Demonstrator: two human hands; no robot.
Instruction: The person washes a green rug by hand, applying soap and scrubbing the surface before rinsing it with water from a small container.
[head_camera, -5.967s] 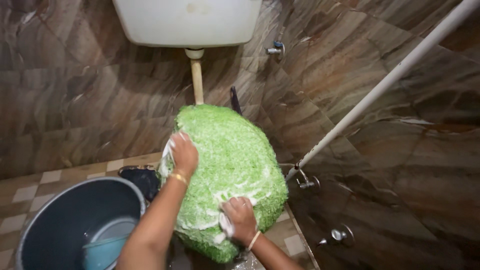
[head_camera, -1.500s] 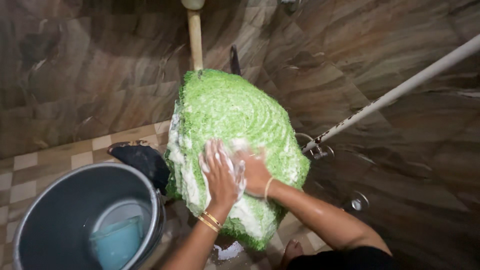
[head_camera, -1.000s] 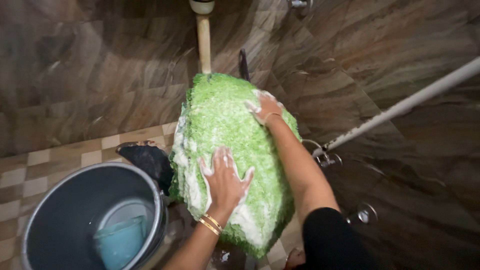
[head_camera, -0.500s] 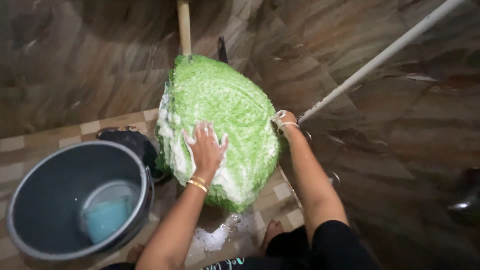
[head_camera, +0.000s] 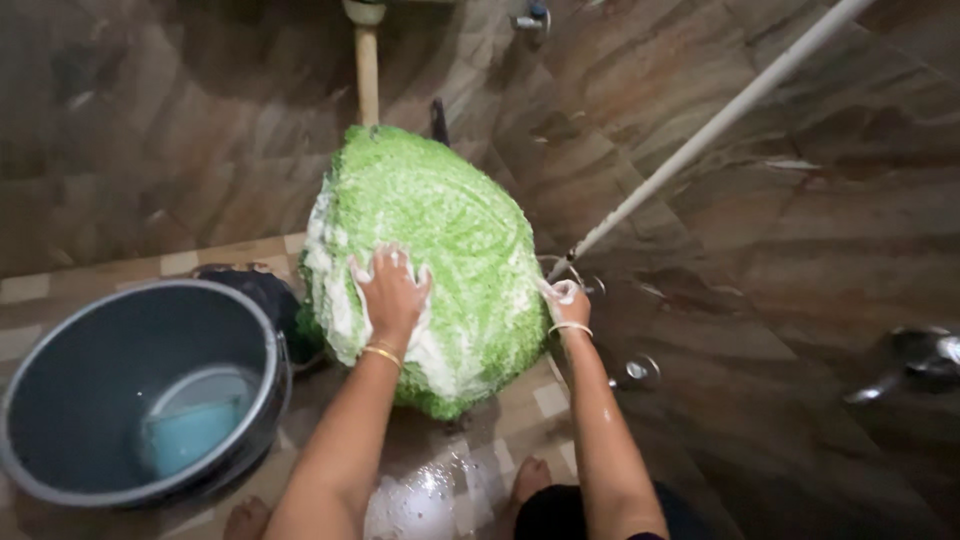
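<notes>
A shaggy green mat, streaked with white soap foam, lies draped over a raised fixture against the brown tiled wall. My left hand presses flat on the mat's lower front, fingers spread, with gold bangles at the wrist. My right hand, soapy and with a bangle, rests at the mat's right edge beside the wall taps. Its fingers look curled; what they grip is hidden.
A large grey bucket with a light blue mug in it stands at the left. A white pipe slants along the right wall above chrome taps. A vertical flush pipe rises behind the mat. My bare feet stand on wet checkered floor.
My right hand has slid from the mat's top down its right edge to the lower right side. My left hand stays pressed on the front. The view has shifted slightly.
</notes>
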